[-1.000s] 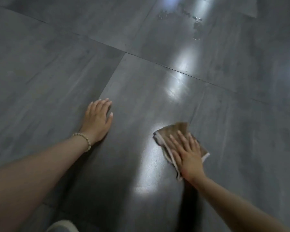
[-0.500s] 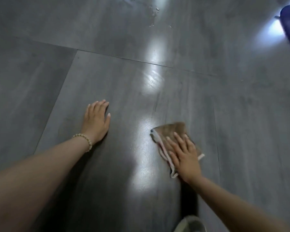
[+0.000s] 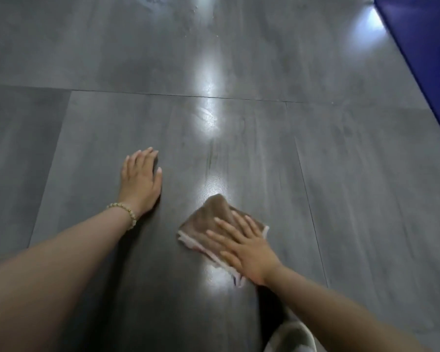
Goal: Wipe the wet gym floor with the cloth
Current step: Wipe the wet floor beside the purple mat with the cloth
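A folded brown cloth (image 3: 208, 215) with a pale edge lies flat on the dark grey gym floor (image 3: 353, 186). My right hand (image 3: 244, 246) presses down on the cloth with straight, spread fingers and covers its near right part. My left hand (image 3: 140, 182) rests flat on the bare floor to the left of the cloth, fingers straight, a beaded bracelet on the wrist. Wet streaks (image 3: 206, 118) shine on the floor beyond the cloth, and small drops (image 3: 196, 11) glint farther off near the top.
A blue mat (image 3: 422, 54) runs along the upper right corner. The toe of a light shoe (image 3: 290, 339) shows at the bottom edge under my right forearm. Floor seams cross the view.
The view has swung to the right, which brings the blue mat further in. My right hand has slid the cloth nearer to me and turned it a little. The left hand stays planted.
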